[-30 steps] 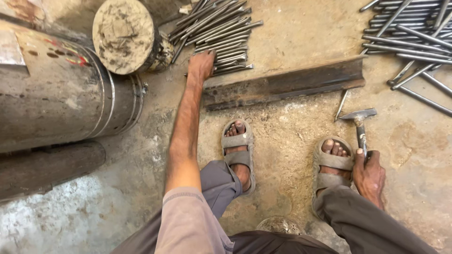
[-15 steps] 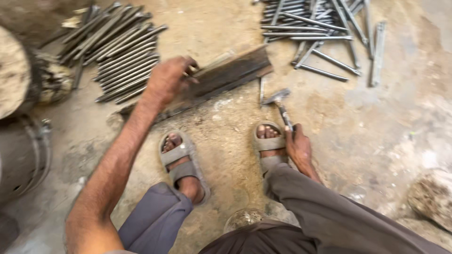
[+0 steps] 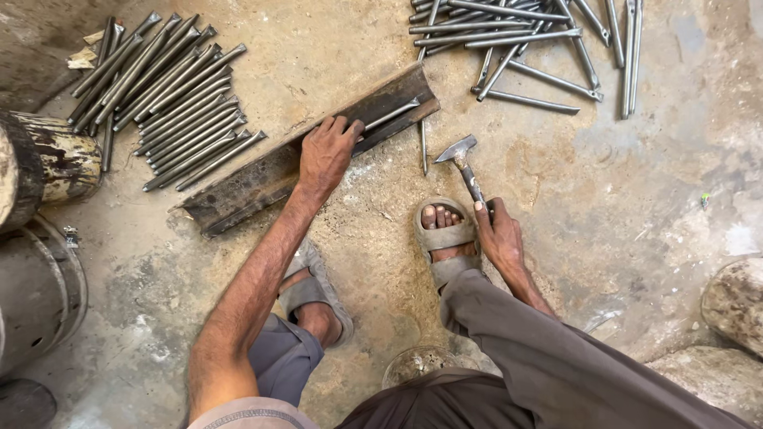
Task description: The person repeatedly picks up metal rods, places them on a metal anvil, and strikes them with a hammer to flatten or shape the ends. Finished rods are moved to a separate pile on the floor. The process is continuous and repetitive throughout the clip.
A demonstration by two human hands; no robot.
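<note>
We see a neat pile of grey metal rods (image 3: 163, 95) lying side by side on the dusty concrete floor (image 3: 652, 183), and a looser scatter of rods (image 3: 524, 48) well apart at the top. A wooden log (image 3: 48, 163) stands at the left edge, beside what may be a metal drum (image 3: 36, 298). Two rough stones (image 3: 735, 306) sit lower right.

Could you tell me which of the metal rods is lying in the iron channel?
The single rod near the channel's upper right end, beside the left hand; the others lie on the floor.

Soft even daylight (faint shadows), sharp focus
</note>
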